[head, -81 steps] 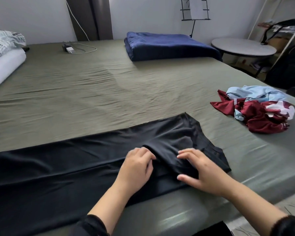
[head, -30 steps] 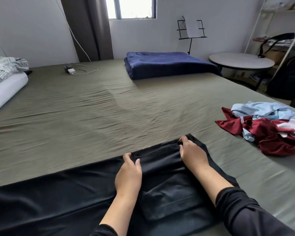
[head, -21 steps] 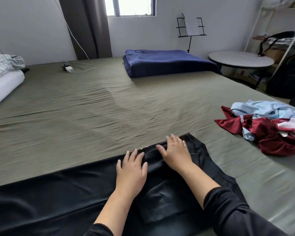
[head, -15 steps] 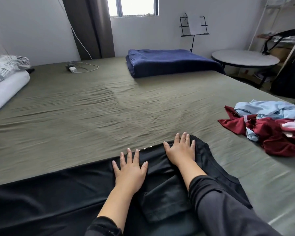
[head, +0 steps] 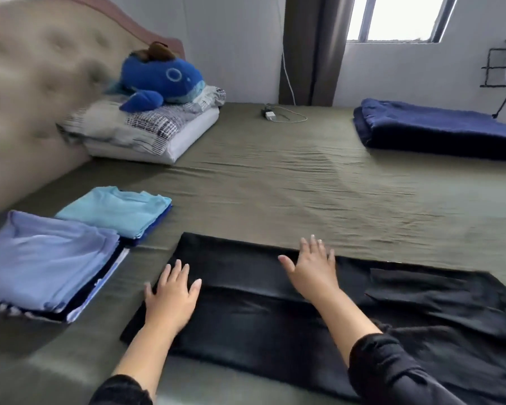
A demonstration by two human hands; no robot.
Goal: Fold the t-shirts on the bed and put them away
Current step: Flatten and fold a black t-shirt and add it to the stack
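Bedroom, domestic: olive-sheeted bed (head: 275, 185), tufted headboard (head: 27, 92) at 10 o'clock, pillows (head: 146, 133), plush whale (head: 161, 77), curtained window (head: 398, 16) at 1 o'clock.

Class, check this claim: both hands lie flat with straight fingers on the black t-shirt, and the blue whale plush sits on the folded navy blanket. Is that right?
Not quite. In the head view the blue whale plush sits on the pillows by the headboard, not on the folded navy blanket. The rest holds: left hand and right hand lie flat on the black t-shirt.
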